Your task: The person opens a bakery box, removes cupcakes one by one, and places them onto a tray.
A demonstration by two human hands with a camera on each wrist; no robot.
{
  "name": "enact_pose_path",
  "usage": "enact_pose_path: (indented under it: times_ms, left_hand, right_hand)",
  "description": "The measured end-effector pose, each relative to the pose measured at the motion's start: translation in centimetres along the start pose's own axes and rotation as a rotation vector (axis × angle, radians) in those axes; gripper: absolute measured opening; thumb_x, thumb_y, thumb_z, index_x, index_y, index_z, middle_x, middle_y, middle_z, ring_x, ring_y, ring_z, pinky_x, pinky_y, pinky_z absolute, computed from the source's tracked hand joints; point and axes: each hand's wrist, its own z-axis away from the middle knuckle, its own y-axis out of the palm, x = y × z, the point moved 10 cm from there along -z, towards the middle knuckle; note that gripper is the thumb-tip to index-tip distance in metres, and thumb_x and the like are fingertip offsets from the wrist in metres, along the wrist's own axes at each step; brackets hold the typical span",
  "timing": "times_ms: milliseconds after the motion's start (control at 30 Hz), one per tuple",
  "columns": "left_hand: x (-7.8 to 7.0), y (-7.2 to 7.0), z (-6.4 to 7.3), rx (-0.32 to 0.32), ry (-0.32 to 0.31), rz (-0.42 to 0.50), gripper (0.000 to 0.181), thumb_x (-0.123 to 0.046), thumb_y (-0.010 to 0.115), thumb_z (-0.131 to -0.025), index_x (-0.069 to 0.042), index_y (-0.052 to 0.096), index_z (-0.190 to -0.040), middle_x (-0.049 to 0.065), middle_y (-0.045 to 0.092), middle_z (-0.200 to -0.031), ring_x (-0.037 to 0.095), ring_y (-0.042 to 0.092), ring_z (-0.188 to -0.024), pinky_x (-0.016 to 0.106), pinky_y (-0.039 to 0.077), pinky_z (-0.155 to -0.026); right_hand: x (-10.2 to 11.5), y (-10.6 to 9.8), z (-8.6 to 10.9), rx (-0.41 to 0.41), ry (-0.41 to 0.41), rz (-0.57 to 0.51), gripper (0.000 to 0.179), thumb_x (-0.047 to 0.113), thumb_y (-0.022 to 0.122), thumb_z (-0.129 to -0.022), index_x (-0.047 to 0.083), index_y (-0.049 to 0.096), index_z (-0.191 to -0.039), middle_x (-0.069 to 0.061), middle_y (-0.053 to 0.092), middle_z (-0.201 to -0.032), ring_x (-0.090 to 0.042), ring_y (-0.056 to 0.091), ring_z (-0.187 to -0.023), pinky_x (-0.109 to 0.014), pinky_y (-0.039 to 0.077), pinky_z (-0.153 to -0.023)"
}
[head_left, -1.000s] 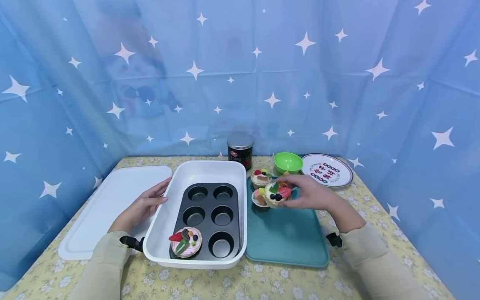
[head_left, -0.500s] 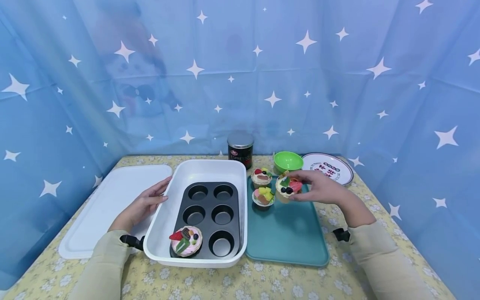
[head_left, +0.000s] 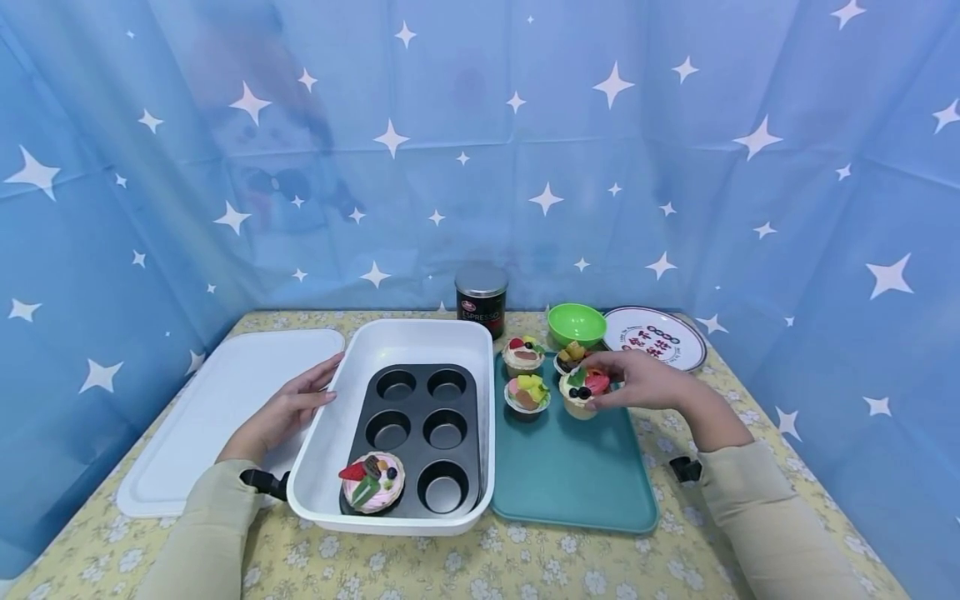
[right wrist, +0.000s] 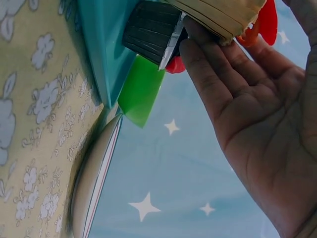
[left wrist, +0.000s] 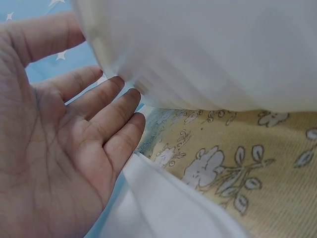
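Note:
In the head view my right hand (head_left: 648,382) grips a toy cupcake (head_left: 576,403) topped with cream, dark berries, a green leaf and red fruit. The right wrist view shows its tan ribbed cup (right wrist: 218,16) at the fingertips, close to a dark-cupped cupcake (right wrist: 151,30). That chocolate-topped cupcake (head_left: 570,357) stands just behind the held one. My left hand (head_left: 288,408) rests against the left side of a deep white pan (head_left: 352,350), its fingers nearly straight along the wall. Inside lies a dark muffin tin (head_left: 417,465), with a pink-creamed cupcake (head_left: 372,483) at its front left cup.
Two fruit-topped cupcakes, one (head_left: 522,355) behind the other (head_left: 527,395), stand at the left of the teal tray (head_left: 573,492). Behind are an espresso can (head_left: 481,302), green bowl (head_left: 576,325) and patterned plate (head_left: 655,337). A white lid (head_left: 232,392) lies left.
My right hand has carried the cupcake rightward from over the left-side cupcakes, then slightly toward me and lower, uncovering the chocolate-topped cupcake behind it. The left hand stays put.

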Motion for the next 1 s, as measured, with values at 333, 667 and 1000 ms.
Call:
enact_pose_path:
  times_ms: [333, 667, 1000]
  left_hand:
    - [0.0, 0.0, -0.1, -0.006, -0.008, 0.008, 0.075, -0.009, 0.055, -0.100, -0.015, 0.015, -0.163, 0.017, 0.015, -0.167, 0.005, 0.053, -0.129, 0.028, 0.051, -0.098]
    - [0.1, -0.1, 0.0, -0.016, -0.016, 0.007, 0.075, -0.010, 0.056, -0.100, -0.016, 0.016, -0.163, 0.017, 0.016, -0.166, 0.005, 0.054, -0.127, 0.028, 0.051, -0.098]
    - [0.1, 0.0, 0.0, -0.013, -0.014, 0.010, 0.076, -0.011, 0.056, -0.099, -0.015, 0.015, -0.163, 0.018, 0.016, -0.166, 0.004, 0.055, -0.126, 0.027, 0.051, -0.097]
  right_hand:
    - [-0.3, 1.4, -0.3, 0.078, 0.013, -0.030, 0.064, 0.044, 0.082, -0.082, 0.012, 0.062, -0.134, 0.001, 0.063, -0.106, -0.019, 0.057, -0.087, -0.036, 0.049, -0.071]
    - [-0.4, 2.3, -0.4, 0.118, 0.005, -0.076, 0.062, 0.038, 0.080, -0.086, 0.006, 0.060, -0.135, 0.000, 0.064, -0.110, -0.018, 0.061, -0.093, -0.035, 0.053, -0.075]
    - [-0.4, 2.4, -0.3, 0.127, 0.020, -0.087, 0.061, 0.035, 0.079, -0.087, 0.005, 0.058, -0.136, -0.001, 0.063, -0.110, -0.019, 0.061, -0.093, -0.036, 0.053, -0.074]
